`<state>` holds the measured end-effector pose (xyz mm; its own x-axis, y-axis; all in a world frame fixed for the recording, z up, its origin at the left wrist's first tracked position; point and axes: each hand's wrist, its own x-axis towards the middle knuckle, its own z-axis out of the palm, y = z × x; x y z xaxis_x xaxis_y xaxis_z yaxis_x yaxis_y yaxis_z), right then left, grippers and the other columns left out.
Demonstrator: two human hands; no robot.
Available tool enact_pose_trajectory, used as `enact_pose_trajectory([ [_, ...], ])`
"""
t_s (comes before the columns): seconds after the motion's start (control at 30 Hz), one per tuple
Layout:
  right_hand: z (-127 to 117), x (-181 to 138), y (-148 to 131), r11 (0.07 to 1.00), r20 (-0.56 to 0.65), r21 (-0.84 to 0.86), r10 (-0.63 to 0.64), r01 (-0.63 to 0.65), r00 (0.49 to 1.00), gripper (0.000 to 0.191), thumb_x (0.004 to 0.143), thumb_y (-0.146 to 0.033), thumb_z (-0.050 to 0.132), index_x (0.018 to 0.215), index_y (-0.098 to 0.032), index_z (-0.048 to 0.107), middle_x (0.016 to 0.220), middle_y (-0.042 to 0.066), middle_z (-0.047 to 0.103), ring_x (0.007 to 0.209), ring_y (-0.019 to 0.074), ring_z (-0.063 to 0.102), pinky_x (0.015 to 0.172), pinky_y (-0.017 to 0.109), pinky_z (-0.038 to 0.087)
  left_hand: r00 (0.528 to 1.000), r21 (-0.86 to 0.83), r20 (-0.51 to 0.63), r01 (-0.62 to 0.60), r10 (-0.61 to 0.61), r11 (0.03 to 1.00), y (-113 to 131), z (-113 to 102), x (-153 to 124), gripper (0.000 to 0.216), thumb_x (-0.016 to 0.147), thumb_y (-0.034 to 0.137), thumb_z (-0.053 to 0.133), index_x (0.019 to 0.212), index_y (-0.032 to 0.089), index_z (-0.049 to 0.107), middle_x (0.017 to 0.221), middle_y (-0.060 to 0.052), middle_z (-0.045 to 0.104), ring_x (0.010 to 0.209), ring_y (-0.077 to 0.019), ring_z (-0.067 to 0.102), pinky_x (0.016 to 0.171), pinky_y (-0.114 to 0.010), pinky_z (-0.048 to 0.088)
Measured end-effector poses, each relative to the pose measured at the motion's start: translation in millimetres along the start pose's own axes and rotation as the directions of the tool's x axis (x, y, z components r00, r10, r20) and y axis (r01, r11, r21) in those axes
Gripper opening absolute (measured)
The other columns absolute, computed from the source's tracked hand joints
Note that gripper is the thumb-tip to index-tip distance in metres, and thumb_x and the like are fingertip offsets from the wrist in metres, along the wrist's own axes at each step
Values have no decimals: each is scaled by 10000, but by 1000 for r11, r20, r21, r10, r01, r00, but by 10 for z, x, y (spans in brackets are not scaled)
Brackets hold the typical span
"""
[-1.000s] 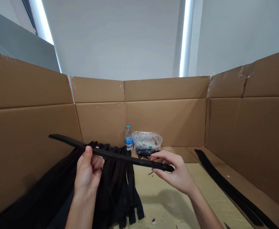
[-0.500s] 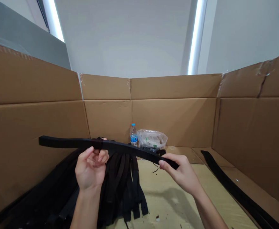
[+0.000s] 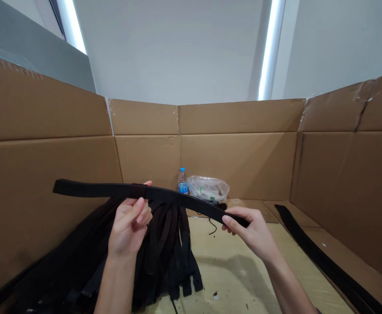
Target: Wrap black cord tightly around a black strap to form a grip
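Black strap (image 3: 165, 198) is stretched between both hands, left hand (image 3: 128, 226) pinching near the middle, right hand (image 3: 254, 231) fingers clamped on its end, keeping it off the strap pile (image 3: 165, 253) below.

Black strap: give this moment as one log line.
left hand: holds black strap | right hand: pinches its end | beneath: strap pile

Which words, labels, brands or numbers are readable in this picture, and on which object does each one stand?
On the small clear plastic water bottle: a blue label, too small to read.
On the clear plastic bag: a green and white label, too blurred to read.
On the long black strap, held by the left hand and the right hand: no writing visible.
On the brown cardboard walls: no print visible.
No text is readable.
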<state>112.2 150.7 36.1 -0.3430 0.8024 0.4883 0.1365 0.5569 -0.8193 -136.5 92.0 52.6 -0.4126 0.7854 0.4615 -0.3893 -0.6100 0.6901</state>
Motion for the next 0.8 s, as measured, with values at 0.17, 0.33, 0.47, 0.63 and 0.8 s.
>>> enact_pose_trajectory([
  [0.17,-64,40,48,945,236,208,200,-251,951,444,667,-575,694,615,-142,606,544,50,621,447,90,487,436,214,361,997,55,40,-62,60,997,-48,-45,33,404,613,355,851,980,208,766,420,91,320,371,-8,229,370,-122,210],
  [0.33,-95,35,75,913,440,217,224,-345,870,459,707,-604,653,665,-156,561,514,20,584,404,76,460,396,199,269,976,61,75,-208,204,976,-82,-41,53,419,535,482,869,831,202,767,415,96,295,354,-7,225,350,-129,210],
  [0.47,-64,-25,41,977,426,115,115,-180,898,512,670,-523,741,1016,-171,605,574,-52,511,469,79,417,452,207,298,951,70,6,-307,308,949,-62,1,59,470,449,524,887,706,170,714,436,87,350,346,-3,248,331,-132,203],
  [0.63,0,-84,18,951,271,-234,-135,201,953,255,884,-414,565,831,-179,649,638,-13,518,588,109,441,555,244,312,915,186,-188,-324,357,928,-75,55,52,467,374,475,915,579,137,666,482,48,490,353,0,312,325,-130,227],
  [0.8,-4,-59,42,881,132,-377,-254,285,958,410,948,-420,443,647,-165,553,610,9,541,579,120,471,561,257,306,946,235,-167,-234,277,943,-60,57,22,347,466,372,883,692,141,754,443,38,479,369,-16,331,349,-135,254],
])
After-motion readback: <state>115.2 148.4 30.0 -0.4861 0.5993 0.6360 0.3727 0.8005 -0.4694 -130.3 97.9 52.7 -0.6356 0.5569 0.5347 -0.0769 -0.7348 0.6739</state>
